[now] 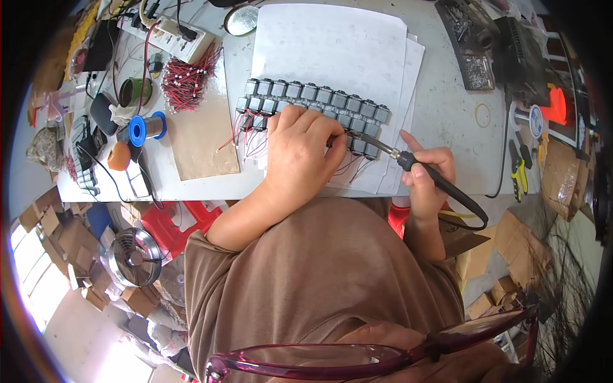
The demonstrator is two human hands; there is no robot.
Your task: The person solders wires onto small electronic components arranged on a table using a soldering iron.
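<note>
My right hand (429, 172) is closed round the black handle of a soldering iron (437, 185). The iron's metal tip points left, to the nearest row of small grey box-shaped parts (338, 99), close to my left fingertips. Those parts stand in several long rows on white paper. My left hand (300, 150) lies over the near rows, thumb and fingers pinched together; what is between them is hidden. Thin red wires (255, 143) come out from the parts left of that hand, and more wires show below it.
A bundle of red wires (188, 80) lies beside a brown sheet (198, 140). Further left are a blue solder spool (147, 127) and a power strip (169, 41). A dark tray of small metal pieces (476, 67) and yellow-handled cutters (517, 169) lie at right.
</note>
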